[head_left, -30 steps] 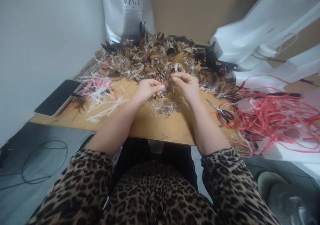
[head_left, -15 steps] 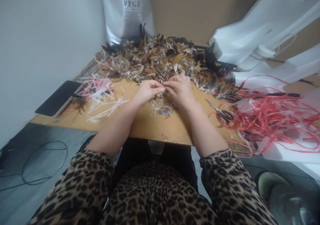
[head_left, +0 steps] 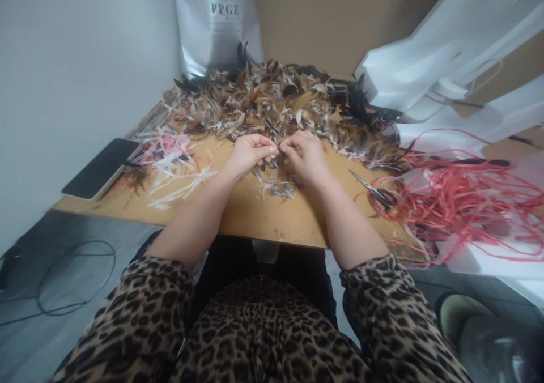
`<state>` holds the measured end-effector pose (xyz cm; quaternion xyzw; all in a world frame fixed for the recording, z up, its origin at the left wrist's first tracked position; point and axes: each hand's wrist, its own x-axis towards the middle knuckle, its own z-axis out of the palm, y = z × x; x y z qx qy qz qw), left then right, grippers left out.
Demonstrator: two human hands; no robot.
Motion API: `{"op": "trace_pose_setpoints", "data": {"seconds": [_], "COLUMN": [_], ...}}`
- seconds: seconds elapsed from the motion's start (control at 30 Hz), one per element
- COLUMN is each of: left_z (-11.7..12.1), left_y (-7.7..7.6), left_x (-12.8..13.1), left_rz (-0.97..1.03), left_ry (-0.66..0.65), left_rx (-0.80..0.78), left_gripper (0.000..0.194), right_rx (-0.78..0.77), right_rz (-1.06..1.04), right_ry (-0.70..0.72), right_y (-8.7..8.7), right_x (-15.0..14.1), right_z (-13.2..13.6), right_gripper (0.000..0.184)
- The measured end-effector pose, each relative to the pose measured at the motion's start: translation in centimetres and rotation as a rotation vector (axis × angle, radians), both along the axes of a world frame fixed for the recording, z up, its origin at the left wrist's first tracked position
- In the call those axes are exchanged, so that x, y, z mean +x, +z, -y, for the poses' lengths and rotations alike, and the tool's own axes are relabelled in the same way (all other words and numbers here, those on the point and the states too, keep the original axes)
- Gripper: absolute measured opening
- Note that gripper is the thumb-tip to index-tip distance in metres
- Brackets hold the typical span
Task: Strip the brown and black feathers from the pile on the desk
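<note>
My left hand and my right hand meet fingertip to fingertip over the middle of the tabletop. Both are closed in a pinch; what lies between the fingertips is too small to make out. Just beyond them spreads a large heap of brown, black and whitish feathers. Below the fingers lies a small scatter of pale quill bits. Off to the right of my right hand rest scissors with dark handles, partly under red strands.
A phone lies at the table's left, beside white and pink strips. Tangled red ribbon covers the right end. Behind the feathers stands a white bag. The wooden tabletop ends close to my body.
My right hand's fingers have shifted slightly down and curled, and my left fingers have curled a little more. The red bit seen at the left fingertips no longer shows. Everything else stays put.
</note>
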<state>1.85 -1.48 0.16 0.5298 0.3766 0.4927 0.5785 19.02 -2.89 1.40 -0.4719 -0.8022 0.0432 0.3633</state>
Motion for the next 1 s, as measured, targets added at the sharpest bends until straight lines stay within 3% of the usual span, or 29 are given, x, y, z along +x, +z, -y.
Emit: {"op": "trace_pose_setpoints", "data": {"seconds": [0.3,0.57,0.87,1.0], "left_z": [-0.5,-0.4,0.0,0.2], "left_y": [-0.4,-0.2,0.0,0.2], "left_x": [-0.3,-0.3,-0.2,-0.1], "left_rz": [0.069,0.025,-0.062,-0.084], "left_ry": [-0.007,-0.018,-0.018,-0.024], "left_rx": [-0.058,-0.027,0.037,0.059], "left_gripper": [0.019,0.019,0.018,0.019], "right_rx": [0.029,-0.006,-0.325,-0.394], "right_rz": [-0.290,-0.221,-0.420,-0.497], "right_ry": [0.051,0.120,0.046,0.040], "right_y": [-0.2,0.6,0.7,0.4], "right_x": [0.3,0.1,-0.2,-0.5], "right_z": [-0.6,0.2,0.3,0.2], "right_gripper": [0.014,0.024,0.019,0.015]}}
